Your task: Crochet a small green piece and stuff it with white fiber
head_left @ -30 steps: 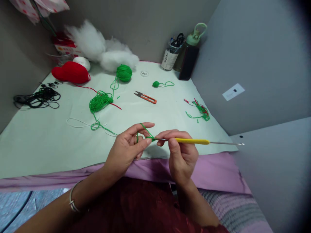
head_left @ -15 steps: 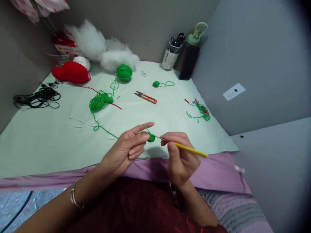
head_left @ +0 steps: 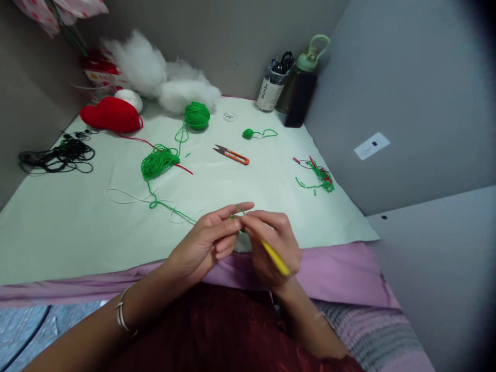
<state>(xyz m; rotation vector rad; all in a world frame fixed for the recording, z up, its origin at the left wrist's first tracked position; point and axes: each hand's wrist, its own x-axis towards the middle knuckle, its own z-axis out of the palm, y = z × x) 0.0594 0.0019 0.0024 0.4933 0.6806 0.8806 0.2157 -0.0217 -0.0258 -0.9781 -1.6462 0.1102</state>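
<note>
My left hand [head_left: 211, 237] pinches a small green crochet piece [head_left: 243, 230], with its index finger stretched out and green yarn [head_left: 240, 208] looped over it. Most of the piece is hidden behind my fingers. My right hand [head_left: 276, 245] is closed around a crochet hook with a yellow handle [head_left: 276, 258], its fingertips meeting those of my left hand. The hook's tip is covered by my fingers. From my left hand the working strand runs back across the table to a loose heap of green yarn [head_left: 159, 161], which links to a green yarn ball [head_left: 197, 115].
Orange thread snips [head_left: 231, 154] lie mid-table, near a small green crocheted ball [head_left: 248, 134]. Yarn scraps [head_left: 323, 178] are at right, black cord [head_left: 64, 154] and red yarn [head_left: 112, 114] at left. White stuffing [head_left: 189, 95], a pen cup [head_left: 269, 92] and a bottle [head_left: 308, 62] stand behind.
My right hand has moved left, up against my left fingertips, and the hook's handle has swung from sideways to pointing more toward me. The crochet piece is now mostly covered.
</note>
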